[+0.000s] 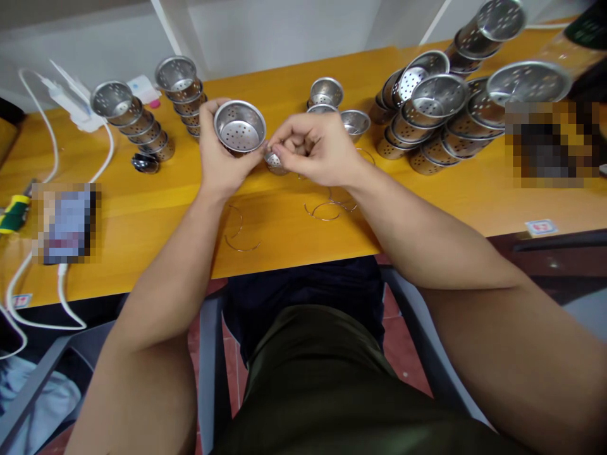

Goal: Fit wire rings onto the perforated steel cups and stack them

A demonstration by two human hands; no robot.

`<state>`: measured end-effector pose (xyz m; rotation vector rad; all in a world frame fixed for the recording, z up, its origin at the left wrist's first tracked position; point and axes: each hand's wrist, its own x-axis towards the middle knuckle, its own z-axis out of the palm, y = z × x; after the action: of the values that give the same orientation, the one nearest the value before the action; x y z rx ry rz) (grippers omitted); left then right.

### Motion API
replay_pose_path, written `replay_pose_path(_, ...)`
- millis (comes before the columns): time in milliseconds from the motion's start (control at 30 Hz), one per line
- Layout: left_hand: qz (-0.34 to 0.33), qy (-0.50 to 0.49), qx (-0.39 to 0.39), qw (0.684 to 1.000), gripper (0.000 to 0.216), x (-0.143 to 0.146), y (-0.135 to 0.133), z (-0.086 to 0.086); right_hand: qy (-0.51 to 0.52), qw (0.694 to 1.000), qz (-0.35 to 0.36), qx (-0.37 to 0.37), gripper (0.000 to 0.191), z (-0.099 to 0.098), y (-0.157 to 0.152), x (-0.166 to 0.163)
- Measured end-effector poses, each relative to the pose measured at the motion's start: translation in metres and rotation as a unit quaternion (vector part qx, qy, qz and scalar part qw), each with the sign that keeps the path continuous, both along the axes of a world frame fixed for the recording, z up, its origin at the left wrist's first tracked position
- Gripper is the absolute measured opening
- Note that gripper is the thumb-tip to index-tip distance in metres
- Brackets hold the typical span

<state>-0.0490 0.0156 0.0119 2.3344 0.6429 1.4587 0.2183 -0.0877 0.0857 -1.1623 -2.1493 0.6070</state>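
Note:
My left hand (220, 158) is wrapped round a perforated metal cup (240, 129), its open mouth tilted up toward me. Close to the cup's right side, my right hand (315, 148) is closed in a pinch, thumb against fingertips; what it pinches is too small to make out. A small perforated metal piece (275, 163) shows just under the fingertips of both hands. On the table below lie several thin curved wires (325, 212), with more wire pieces (241, 246) nearer the front edge. Just behind my right hand stand a few more perforated cups (327, 93).
Stacks of perforated cups stand at the left (135, 120), left of centre (177, 79) and right (439, 104) of the yellow table (171, 234). A charging phone (71, 224), white cables (107, 155) and a green-yellow handled tool (15, 213) lie at the left.

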Motion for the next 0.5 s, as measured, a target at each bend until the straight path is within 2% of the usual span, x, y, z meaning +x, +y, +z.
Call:
replay_pose_path(100,0.046,-0.064,-0.055,0.995,0.099,0.015,0.005,-0.012,-0.012,0.997,-0.075,0.024,0.045,-0.002,0.004,0.0)
replay_pose_path(167,0.058,-0.065,-0.069,0.994,0.108,0.022,0.004,-0.015,-0.023,0.993,-0.111,0.035,0.048,-0.003,0.007,0.0)
replay_pose_path(333,0.034,-0.049,-0.055,0.997,0.106,0.029,-0.005,-0.014,-0.06,0.989,-0.12,0.069,0.051,-0.001,0.005,-0.001)
replay_pose_path(500,0.01,-0.03,-0.093,0.995,0.108,0.034,-0.014,-0.016,-0.108,0.984,-0.138,0.044,0.051,0.009,-0.002,-0.003)
